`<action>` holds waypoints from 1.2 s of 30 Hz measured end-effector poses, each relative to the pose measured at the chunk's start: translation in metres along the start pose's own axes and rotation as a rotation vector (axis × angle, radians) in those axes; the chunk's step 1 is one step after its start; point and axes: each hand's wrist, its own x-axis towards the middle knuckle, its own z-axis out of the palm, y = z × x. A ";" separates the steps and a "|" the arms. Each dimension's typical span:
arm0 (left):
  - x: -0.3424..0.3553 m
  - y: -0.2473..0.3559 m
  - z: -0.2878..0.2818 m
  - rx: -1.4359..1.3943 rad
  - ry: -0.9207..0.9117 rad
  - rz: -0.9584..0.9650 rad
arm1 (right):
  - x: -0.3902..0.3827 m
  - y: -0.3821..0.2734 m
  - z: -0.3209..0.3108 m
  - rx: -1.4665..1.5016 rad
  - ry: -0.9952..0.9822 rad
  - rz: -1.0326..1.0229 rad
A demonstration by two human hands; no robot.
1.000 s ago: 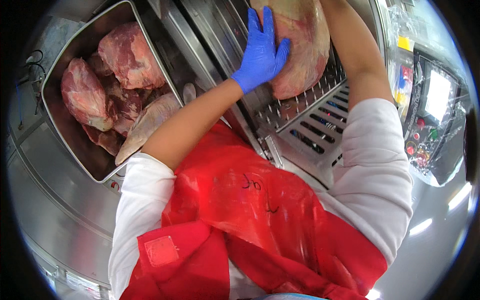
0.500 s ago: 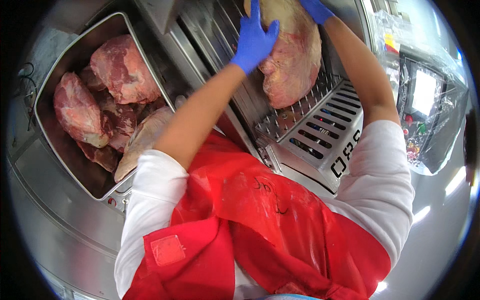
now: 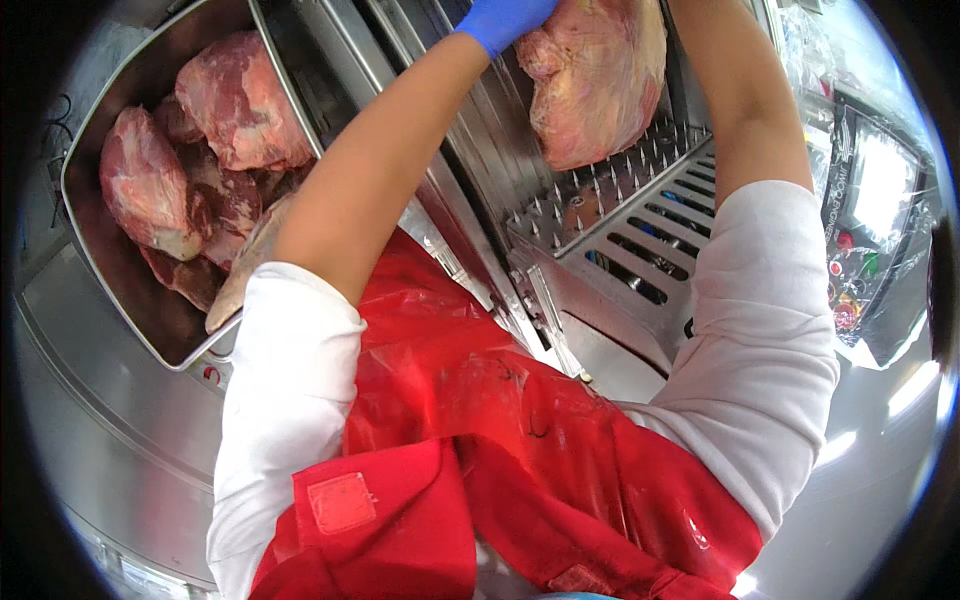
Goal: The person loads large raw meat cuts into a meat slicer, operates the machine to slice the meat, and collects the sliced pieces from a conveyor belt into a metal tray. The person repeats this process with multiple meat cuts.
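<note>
A large piece of raw meat, pinkish with pale fat, lies at the top on a metal bed with upright spikes. My left hand, in a blue glove, is at the meat's upper left edge; its fingers are cut off by the frame. Only my right forearm shows, reaching up along the meat's right side, with the hand beyond the top edge.
A deep steel bin on the left holds several chunks of raw meat. A slotted metal guard adjoins the spikes. To the right, a control panel with buttons is wrapped in clear plastic.
Both hands have moved farther up, the right one out of view. In the picture the meat sits higher, and more of the spikes near its lower end show. The view has shifted slightly.
</note>
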 end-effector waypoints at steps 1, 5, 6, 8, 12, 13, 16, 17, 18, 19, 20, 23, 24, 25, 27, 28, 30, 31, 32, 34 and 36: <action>-0.007 0.000 0.000 0.029 0.001 -0.032 | -0.005 -0.004 -0.001 0.020 -0.008 -0.017; -0.043 0.012 -0.022 -0.035 0.014 -0.086 | -0.046 -0.033 -0.010 0.350 -0.062 -0.053; -0.053 0.016 -0.031 -0.138 -0.023 -0.076 | -0.057 -0.037 -0.011 0.482 -0.079 -0.059; -0.083 0.032 -0.034 -0.220 0.015 -0.057 | -0.072 -0.038 -0.006 0.775 -0.107 -0.003; -0.099 0.044 -0.014 -0.092 0.247 0.010 | -0.054 -0.007 0.011 0.872 -0.020 0.104; -0.095 0.041 -0.008 -0.059 0.278 0.022 | -0.044 0.003 0.009 0.971 -0.089 -0.007; -0.070 0.032 0.006 -0.152 0.246 -0.039 | -0.026 0.020 0.007 0.091 0.042 -0.053; -0.062 0.031 0.009 -0.151 0.216 -0.080 | -0.013 0.017 0.001 -0.209 0.094 -0.083; -0.056 0.031 0.012 -0.144 0.228 -0.062 | 0.001 0.010 -0.007 -0.509 0.157 -0.108; -0.050 0.033 0.016 -0.135 0.235 -0.075 | 0.012 -0.001 -0.013 -0.802 0.223 -0.121; -0.045 0.036 0.022 -0.134 0.237 -0.050 | 0.021 -0.013 -0.013 -0.702 0.238 -0.144; -0.037 0.039 0.038 -0.147 0.163 -0.109 | 0.040 -0.053 -0.011 -0.530 0.208 -0.084; -0.037 0.037 0.042 -0.140 0.211 -0.066 | 0.042 -0.064 -0.011 -0.539 0.240 -0.116; -0.038 0.035 0.046 -0.145 0.216 -0.049 | 0.041 -0.072 -0.011 -0.547 0.271 -0.137; -0.045 0.032 0.050 -0.150 0.206 0.005 | 0.039 -0.078 -0.013 -0.559 0.253 -0.074; -0.048 0.031 0.049 -0.145 0.190 0.041 | 0.039 -0.077 -0.014 -0.559 0.203 0.008; -0.059 0.037 0.037 -0.118 0.082 0.052 | 0.042 -0.065 -0.012 -0.569 0.111 0.110; -0.065 0.042 0.027 -0.095 -0.009 0.028 | 0.047 -0.058 -0.011 -0.580 0.068 0.127; -0.071 0.049 0.014 -0.059 -0.163 -0.053 | 0.052 -0.049 -0.009 -0.591 0.029 0.146; -0.074 0.051 -0.036 -0.064 -0.404 -0.029 | 0.058 -0.034 -0.001 -0.589 -0.015 0.028; -0.082 0.047 -0.096 -0.023 -0.471 -0.021 | 0.046 -0.030 -0.001 -0.658 0.081 -0.344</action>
